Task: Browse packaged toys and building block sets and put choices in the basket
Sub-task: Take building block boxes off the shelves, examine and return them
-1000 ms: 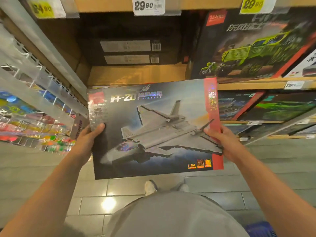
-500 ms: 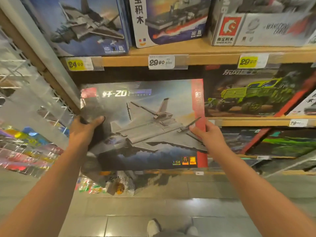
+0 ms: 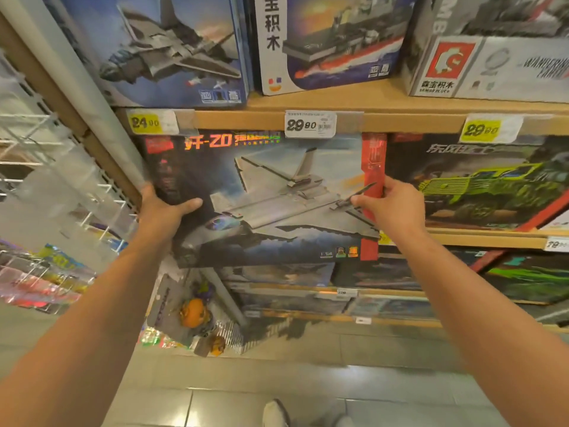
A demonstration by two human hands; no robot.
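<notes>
A large flat box with a grey fighter jet on it (image 3: 277, 180) stands upright in the shelf opening, its top edge tucked under the wooden shelf board (image 3: 246, 120). My left hand (image 3: 163, 208) grips the box's left edge, thumb across the front. My right hand (image 3: 385, 208) grips its right side at the red stripe, thumb pointing left on the front. No basket is in view.
A green truck set (image 3: 492, 186) stands right of the jet box. Above are another jet box (image 3: 172, 50), a ship set (image 3: 332, 41) and a white box (image 3: 492, 66). Price tags (image 3: 309, 124) hang on the shelf edge. Hanging toys (image 3: 194, 312) and wire racks (image 3: 46, 149) fill the left.
The jet box has gone from held out low in front of me up and forward into the shelf opening. Both hands kept their grip. My view tilted upward.
</notes>
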